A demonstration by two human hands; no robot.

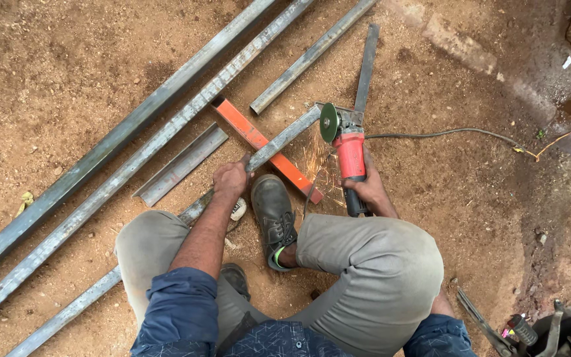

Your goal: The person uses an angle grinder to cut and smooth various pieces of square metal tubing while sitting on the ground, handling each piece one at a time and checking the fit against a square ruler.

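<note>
The person squats on the dirt floor [484,218], one black boot [272,215] planted beside a long grey steel bar [279,142] that runs from lower left up to the grinder. The left hand [230,180] presses down on this bar just beside the boot, its grip closed over the metal. The right hand [369,192] has its grip wrapped around the black rear handle of a red angle grinder [349,153], whose green disc [328,122] meets the bar's far end; sparks [315,162] fall toward the boot.

The bar looks stiff, heavy for its width and hard-edged, so it should not flex but may chatter; holding it close to the cut, as the hand and boot do, seems the sound place. The end by the disc is likely hot and sharp. The grinder looks compact and dense, best held by its rear handle, well clear of the disc; its one cable [444,133] trails off to the right.

An orange bar [252,135] lies under the grey one, crossing it. Farther out lie five more grey lengths: a short angle piece [183,165], two long sections [120,135] [160,135] side by side, one medium angle [312,54] and one narrow flat strip [367,66]. That makes six grey pieces and one orange, one grinder.
</note>
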